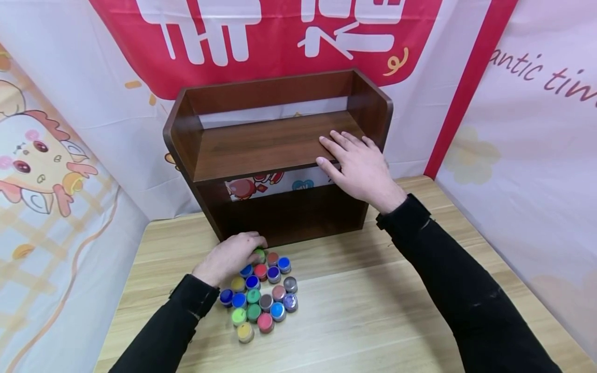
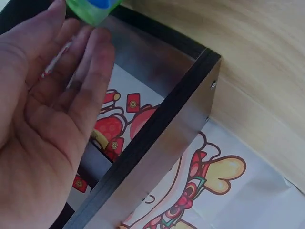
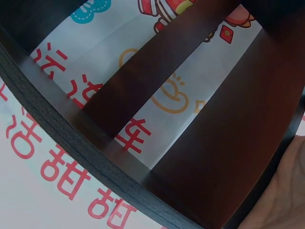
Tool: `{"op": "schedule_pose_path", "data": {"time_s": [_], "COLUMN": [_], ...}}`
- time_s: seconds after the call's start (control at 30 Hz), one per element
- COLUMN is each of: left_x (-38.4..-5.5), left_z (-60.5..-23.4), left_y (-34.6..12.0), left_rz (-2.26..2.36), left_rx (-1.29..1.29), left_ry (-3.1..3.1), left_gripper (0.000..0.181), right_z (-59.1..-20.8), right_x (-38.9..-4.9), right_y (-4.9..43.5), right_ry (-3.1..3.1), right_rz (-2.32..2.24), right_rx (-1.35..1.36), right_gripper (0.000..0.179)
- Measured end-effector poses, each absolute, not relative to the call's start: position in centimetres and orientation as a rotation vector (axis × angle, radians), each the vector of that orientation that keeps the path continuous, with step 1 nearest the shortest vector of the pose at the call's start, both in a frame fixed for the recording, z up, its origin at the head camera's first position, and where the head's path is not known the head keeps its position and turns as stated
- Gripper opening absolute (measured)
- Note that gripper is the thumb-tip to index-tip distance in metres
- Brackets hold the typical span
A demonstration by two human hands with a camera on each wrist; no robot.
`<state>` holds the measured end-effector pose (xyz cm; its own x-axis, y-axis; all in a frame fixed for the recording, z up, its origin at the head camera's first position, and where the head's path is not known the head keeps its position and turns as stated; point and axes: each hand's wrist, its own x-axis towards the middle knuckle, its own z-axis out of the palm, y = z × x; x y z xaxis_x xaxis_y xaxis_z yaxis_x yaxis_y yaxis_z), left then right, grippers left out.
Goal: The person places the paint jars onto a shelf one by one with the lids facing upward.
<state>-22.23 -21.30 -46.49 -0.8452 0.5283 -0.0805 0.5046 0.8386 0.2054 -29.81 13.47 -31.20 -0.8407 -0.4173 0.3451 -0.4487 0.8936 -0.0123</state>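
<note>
Beside the lower front edge of a dark brown wooden shelf point(image 1: 275, 142), my left hand point(image 1: 233, 256) reaches down to a small round green jar point(image 1: 259, 255). Thumb and fingertips stand on either side of this jar point(image 2: 93, 10), pinching it at the top of the left wrist view. It sits at the far end of a cluster of small coloured jars point(image 1: 253, 296) on the table. My right hand point(image 1: 361, 168) lies palm down on the shelf's upper board near its right side, fingers spread and straight, holding nothing.
The shelf stands at the back of the light wood table point(image 1: 354, 311), with raised side panels and a lower compartment. Behind it hangs a red and white printed cloth point(image 1: 280, 52). More printed cloth walls close off the left and right sides.
</note>
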Motion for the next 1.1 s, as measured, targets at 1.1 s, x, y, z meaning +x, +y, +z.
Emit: {"op": "schedule_pose_path", "data": {"time_s": [1.1], "left_x": [-24.1], "left_z": [-43.2], "left_y": [-21.9], "left_rz": [0.275], "left_rx": [0.917], "left_ry": [2.952], "left_gripper": [0.021], "right_z": [-31.2], "right_x": [-29.9], "right_y": [13.4], "right_ry": [-2.725], "right_rz": [0.135], "right_rx": [0.636], "right_gripper": [0.077]}}
